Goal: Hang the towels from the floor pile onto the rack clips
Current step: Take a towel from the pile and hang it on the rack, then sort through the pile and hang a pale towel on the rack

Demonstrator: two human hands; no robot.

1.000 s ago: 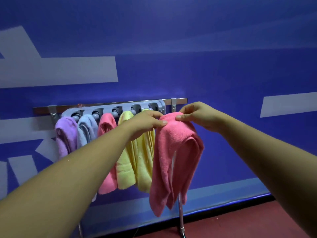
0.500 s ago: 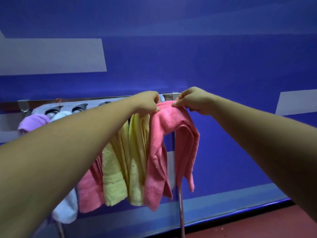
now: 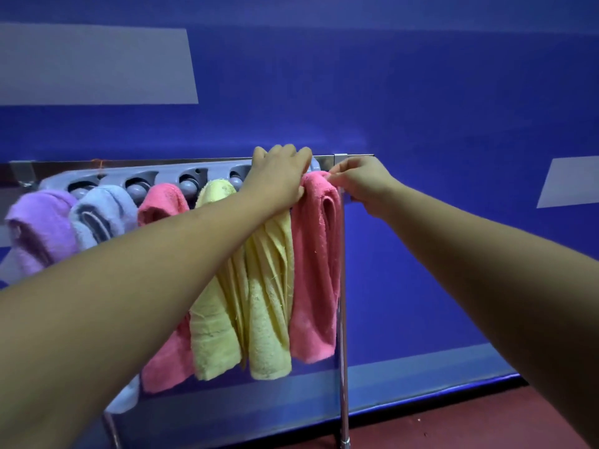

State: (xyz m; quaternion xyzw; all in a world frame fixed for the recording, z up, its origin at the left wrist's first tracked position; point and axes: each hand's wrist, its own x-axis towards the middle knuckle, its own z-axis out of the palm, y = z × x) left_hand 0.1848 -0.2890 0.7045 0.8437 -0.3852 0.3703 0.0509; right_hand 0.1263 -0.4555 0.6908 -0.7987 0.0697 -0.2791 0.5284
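The pink towel (image 3: 316, 270) was pinched at its top fold by the right hand (image 3: 359, 184); the left hand (image 3: 278, 176) was laid over the rack (image 3: 168, 173) end beside it, its grip indiscernible. Seating in the last clip was judged under way; a firm push was called for
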